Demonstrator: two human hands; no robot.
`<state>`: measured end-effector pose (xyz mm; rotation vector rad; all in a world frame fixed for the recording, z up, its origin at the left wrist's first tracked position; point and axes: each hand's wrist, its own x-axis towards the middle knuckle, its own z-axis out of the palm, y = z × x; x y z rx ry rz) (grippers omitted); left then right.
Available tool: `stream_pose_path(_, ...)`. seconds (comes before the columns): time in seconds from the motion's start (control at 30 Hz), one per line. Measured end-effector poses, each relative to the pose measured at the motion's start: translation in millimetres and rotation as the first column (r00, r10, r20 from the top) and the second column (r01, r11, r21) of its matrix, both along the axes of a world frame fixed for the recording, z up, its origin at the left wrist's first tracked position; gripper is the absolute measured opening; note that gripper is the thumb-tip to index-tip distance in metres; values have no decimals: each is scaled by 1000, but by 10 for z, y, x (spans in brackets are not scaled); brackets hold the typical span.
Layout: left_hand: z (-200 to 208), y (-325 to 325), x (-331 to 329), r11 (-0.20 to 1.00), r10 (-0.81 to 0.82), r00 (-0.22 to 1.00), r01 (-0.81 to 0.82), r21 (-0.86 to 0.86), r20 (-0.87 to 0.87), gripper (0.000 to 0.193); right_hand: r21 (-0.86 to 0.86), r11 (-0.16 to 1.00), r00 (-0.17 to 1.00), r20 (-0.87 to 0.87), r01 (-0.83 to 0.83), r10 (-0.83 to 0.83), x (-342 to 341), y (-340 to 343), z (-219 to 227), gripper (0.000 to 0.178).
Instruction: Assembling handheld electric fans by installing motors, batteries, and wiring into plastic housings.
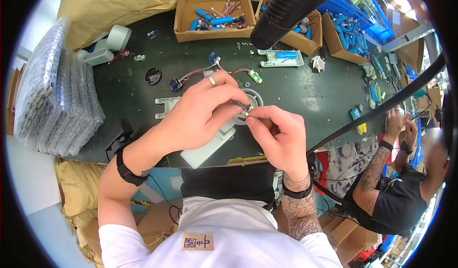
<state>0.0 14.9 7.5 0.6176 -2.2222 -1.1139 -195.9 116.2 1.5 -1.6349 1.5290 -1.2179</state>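
My left hand (200, 113) and my right hand (279, 134) meet over a pale grey plastic housing (210, 146) lying on the dark green bench (305, 91). Both pinch a small metal part with thin wires (247, 109) between thumb and fingertips, just above the housing's round ring (255, 96). A ring shows on my left hand. Red and black wires (200, 71) with small blue circuit boards run across the bench behind my hands, ending at a small green board (255, 77).
Cardboard boxes (212, 13) of blue cells and wires line the far edge. Another pale housing with a blue cell (281, 58) lies behind. Bubble-wrapped stacks (52, 91) stand left. A black hose (291, 5) hangs overhead. Another person's hands (398, 129) work at the right.
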Motion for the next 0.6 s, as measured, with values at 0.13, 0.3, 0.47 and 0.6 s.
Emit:
stream_pose_path(0.13,-54,-9,-26,999,32,998,-34,-42,-45,19,-25,998,997,58,50,-48,27,-15,-56,9)
stream_pose_path(0.3,-66,13,-20,998,57,998,-58,-31,-41,19,15,997,997,44,69,-70,-10,-20,-55,9)
stream_pose_path(0.47,-75,73,-70,984,176,981,-172,54,-76,15,41,998,998,39,47,-49,-6,-85,-36,9)
stream_pose_path(0.6,-68,98,-81,982,177,981,-170,87,-80,14,-4,1000,1000,27,7,-7,27,-118,0,9)
